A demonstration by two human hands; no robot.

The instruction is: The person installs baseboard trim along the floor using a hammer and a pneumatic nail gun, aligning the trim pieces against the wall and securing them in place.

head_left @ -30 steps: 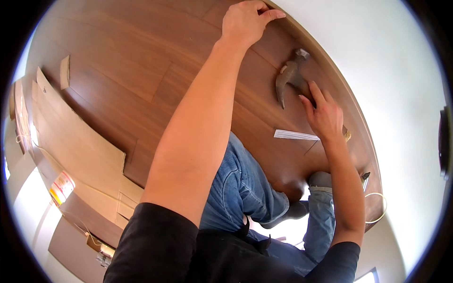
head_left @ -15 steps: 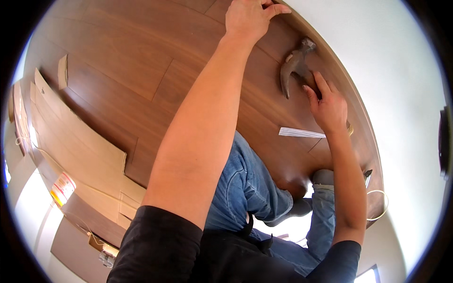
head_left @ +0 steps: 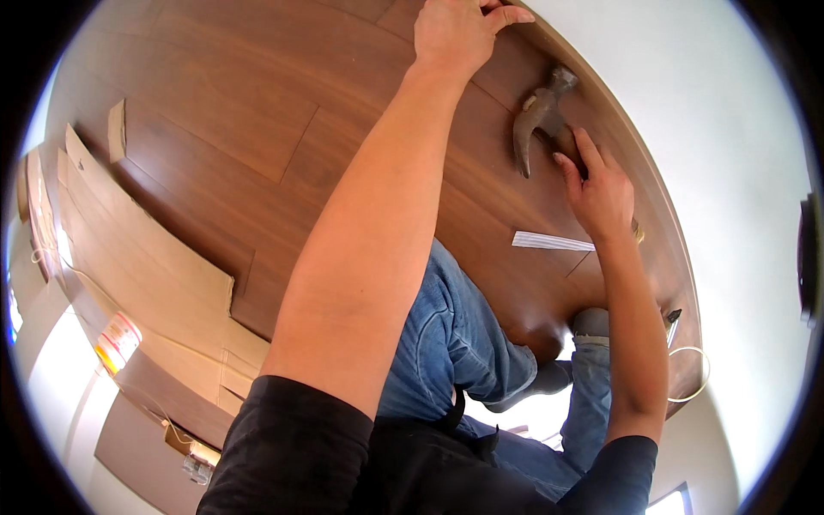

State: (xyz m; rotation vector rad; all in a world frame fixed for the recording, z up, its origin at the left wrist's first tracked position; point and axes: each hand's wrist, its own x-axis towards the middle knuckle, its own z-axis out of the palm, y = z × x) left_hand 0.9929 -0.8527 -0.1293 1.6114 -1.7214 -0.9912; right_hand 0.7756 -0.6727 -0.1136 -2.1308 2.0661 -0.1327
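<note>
Inside the half-curled right grip (head_left: 603,196) is a hammer (head_left: 541,110), held by the handle, its head just past the fingertips. Beside the wrist lies a white strip (head_left: 549,241). Farther ahead, the left grip (head_left: 455,36) is near the baseboard (head_left: 645,172); whether it holds anything cannot be told.

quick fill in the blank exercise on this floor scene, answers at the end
1. The bare right hand is on the ____ of the dark metal-headed claw hammer.
2. The bare left hand is at the brown skirting strip beside the smooth ____ wall.
3. The flat tan cardboard sheet lies to the ____ of the blue denim jeans.

Missing words: handle; white; left
</note>
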